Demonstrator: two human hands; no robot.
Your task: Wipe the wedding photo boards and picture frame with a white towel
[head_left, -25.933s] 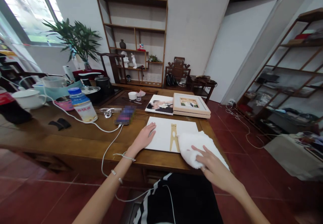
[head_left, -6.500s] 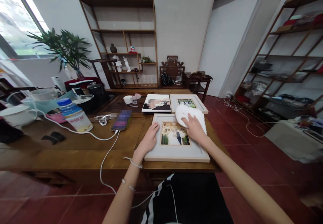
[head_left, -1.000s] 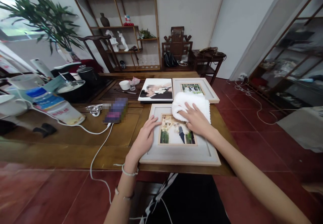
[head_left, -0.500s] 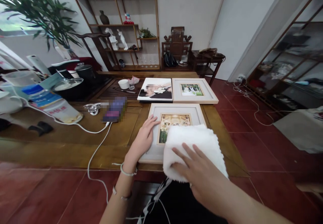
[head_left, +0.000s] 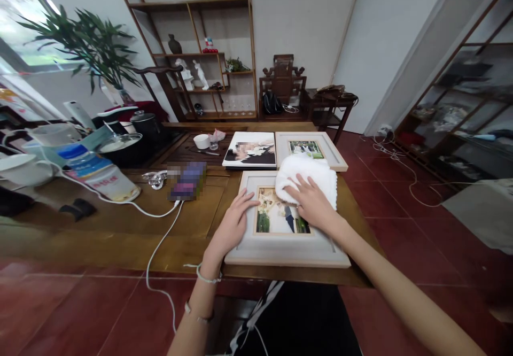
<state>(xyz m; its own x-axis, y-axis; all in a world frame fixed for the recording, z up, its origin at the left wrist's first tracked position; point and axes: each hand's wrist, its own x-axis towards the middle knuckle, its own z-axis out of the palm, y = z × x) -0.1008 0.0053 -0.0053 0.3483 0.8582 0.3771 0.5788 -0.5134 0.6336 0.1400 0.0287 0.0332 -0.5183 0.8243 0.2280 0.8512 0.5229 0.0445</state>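
A pale wooden picture frame (head_left: pixel 280 249) with a photo under glass lies flat at the near edge of the wooden table (head_left: pixel 120 222). My left hand (head_left: pixel 233 226) rests flat on the frame's left border, fingers stretched out. My right hand (head_left: pixel 311 204) presses a fluffy white cloth (head_left: pixel 308 177) onto the frame's upper right part, fingers spread over the cloth. Behind it lie a second framed photo (head_left: pixel 310 150) and an unframed photo print (head_left: pixel 250 150).
A phone (head_left: pixel 187 180) with a white cable (head_left: pixel 160 244) lies left of the frame. Further left are a plastic bottle (head_left: pixel 100 174), a white bowl (head_left: pixel 24 169), a pot (head_left: pixel 148 126) and keys (head_left: pixel 154 178). Shelves and a plant (head_left: pixel 86 40) stand behind; red tiled floor lies to the right.
Half a second ago my right hand held the cloth at the frame's near edge; now it is back at the upper right of the frame. My left hand has stayed put.
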